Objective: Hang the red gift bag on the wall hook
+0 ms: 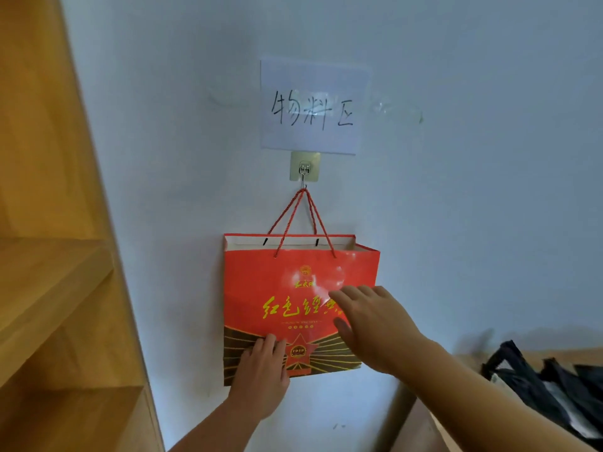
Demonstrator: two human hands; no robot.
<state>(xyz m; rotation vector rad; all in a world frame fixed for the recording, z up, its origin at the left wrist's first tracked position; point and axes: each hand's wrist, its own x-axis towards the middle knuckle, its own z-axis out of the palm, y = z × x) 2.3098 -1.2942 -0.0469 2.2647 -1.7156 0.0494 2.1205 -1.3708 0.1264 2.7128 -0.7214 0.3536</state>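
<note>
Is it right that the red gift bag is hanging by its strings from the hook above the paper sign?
Not quite. In the head view the red gift bag does hang by its strings from the wall hook, but the hook is below the paper sign, not above it.

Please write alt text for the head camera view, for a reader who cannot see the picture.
A red gift bag hangs by its red cord handles from a metal wall hook, under a handwritten paper sign. The left hand rests on the bag's lower front and the right hand, open, is at its right side; a wooden shelf stands at left.
</note>
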